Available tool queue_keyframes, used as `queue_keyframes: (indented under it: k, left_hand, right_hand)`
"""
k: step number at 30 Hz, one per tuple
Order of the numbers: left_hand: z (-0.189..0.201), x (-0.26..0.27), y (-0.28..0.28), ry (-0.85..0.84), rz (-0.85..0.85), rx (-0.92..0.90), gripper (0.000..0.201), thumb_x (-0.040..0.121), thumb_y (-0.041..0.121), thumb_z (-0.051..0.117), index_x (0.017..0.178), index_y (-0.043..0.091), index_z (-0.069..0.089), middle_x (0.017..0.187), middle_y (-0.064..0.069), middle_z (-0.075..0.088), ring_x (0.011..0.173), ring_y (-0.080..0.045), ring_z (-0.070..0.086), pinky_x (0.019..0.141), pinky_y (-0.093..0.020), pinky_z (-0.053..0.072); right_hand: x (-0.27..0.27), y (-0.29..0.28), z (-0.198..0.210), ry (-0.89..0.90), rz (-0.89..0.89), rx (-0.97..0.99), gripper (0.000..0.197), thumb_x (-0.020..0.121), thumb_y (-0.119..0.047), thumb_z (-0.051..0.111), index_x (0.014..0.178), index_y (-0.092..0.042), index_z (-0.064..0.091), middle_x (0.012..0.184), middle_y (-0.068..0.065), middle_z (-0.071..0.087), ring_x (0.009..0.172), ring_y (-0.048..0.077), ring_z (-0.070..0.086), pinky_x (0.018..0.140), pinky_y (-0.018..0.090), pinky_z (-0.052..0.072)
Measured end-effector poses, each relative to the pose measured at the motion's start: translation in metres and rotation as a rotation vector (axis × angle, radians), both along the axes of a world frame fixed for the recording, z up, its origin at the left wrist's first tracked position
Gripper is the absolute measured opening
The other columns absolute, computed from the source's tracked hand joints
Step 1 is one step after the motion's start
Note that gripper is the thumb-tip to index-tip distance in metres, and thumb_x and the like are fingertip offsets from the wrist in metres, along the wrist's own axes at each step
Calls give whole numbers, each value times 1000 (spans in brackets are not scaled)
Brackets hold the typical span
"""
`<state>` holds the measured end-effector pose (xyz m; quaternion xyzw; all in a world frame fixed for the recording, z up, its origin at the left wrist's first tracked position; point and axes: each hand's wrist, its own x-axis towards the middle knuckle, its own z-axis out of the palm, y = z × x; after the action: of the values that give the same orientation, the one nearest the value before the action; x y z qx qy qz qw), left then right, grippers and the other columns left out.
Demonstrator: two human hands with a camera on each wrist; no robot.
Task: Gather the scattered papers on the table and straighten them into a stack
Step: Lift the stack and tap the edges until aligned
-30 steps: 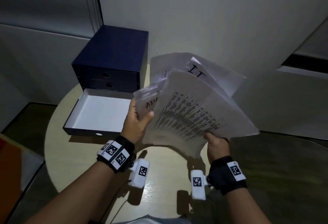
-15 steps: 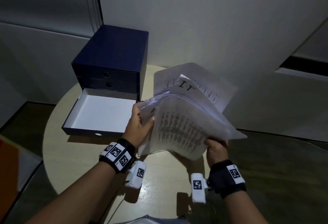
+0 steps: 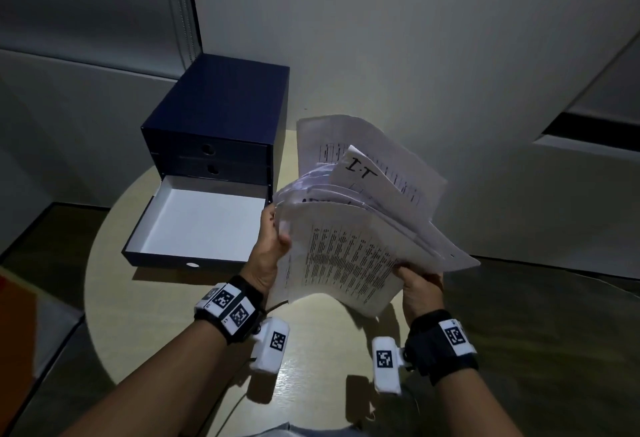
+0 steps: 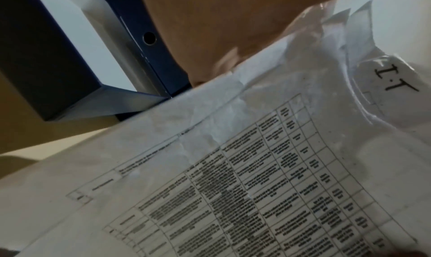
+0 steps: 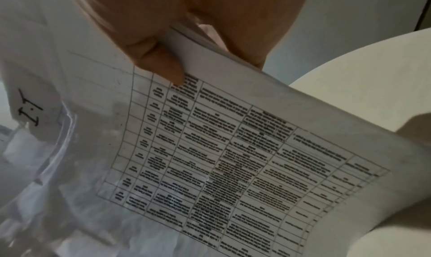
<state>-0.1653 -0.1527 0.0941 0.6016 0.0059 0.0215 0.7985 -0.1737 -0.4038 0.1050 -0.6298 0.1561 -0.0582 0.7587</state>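
A loose bundle of white papers [image 3: 349,256] hangs in the air above the round table [image 3: 145,315], fanned out and uneven. The nearest sheet bears a printed table [image 4: 256,187] [image 5: 233,159]; a sheet behind is marked "I.T" [image 3: 360,170]. My left hand [image 3: 268,249] grips the bundle's left edge, thumb on the front sheet. My right hand [image 3: 420,284] holds the lower right edge, with its thumb [image 5: 161,65] pinching the printed sheet. No papers show on the table surface.
A dark blue drawer box [image 3: 221,125] stands at the table's far left, its bottom drawer [image 3: 197,225] pulled out with a white inside. Grey walls [image 3: 415,38] close in behind. The floor [image 3: 554,350] is dark to the right.
The bundle dropped lower and tilted toward me, then stayed roughly level. Both hands kept their hold; the left hand shifted slightly up the left edge.
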Motion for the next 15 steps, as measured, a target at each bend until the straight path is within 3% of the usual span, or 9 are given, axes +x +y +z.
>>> queue_keyframes:
  k: [2,4,6,8,10,12,15]
  left_hand:
    - [-4,-1,5,13,-66,69,113,52,60,87,142,34,23,140,-3,48,127,-26,53,95,-48,53]
    - [-6,-1,10,28,-105,141,115,52,41,93,142,37,22,143,-4,46,130,-25,50,99,-51,50]
    - [-4,2,12,66,-102,117,105,57,21,89,141,32,26,134,-4,52,120,-22,58,88,-43,57]
    - [0,9,13,126,-59,90,89,57,5,79,135,20,39,117,-6,62,106,-23,63,83,-41,59]
    - [-1,20,17,167,-28,84,76,51,1,74,123,2,51,99,-8,71,99,-32,65,83,-45,57]
    - [-2,25,21,182,-31,67,73,46,3,77,115,1,55,95,-12,72,100,-39,65,85,-49,55]
    - [0,30,22,193,-60,63,86,39,11,79,119,-1,52,99,-18,69,108,-47,61,94,-60,50]
  right_hand:
    - [3,-4,-3,-13,13,3,41,82,23,50,85,-15,64,66,-9,73,79,15,63,71,31,50]
    - [4,-7,-2,-44,75,-1,37,79,20,53,88,-14,64,69,-8,73,79,14,66,71,34,53]
    - [6,-11,-2,-52,97,-9,37,79,20,54,89,-14,64,69,-9,73,73,6,69,67,28,56]
    - [9,-14,-4,-47,70,-1,43,81,25,50,83,-15,67,65,-10,73,66,0,68,63,22,56]
    - [13,-18,-9,-77,72,38,54,76,30,48,72,-16,76,66,-8,74,67,4,69,65,27,57]
    - [15,-20,-10,-126,138,131,62,68,30,50,76,-23,80,75,-4,76,76,12,72,71,32,60]
    - [15,-22,-11,-142,224,154,69,65,32,47,82,-25,81,82,-3,77,82,16,72,75,32,60]
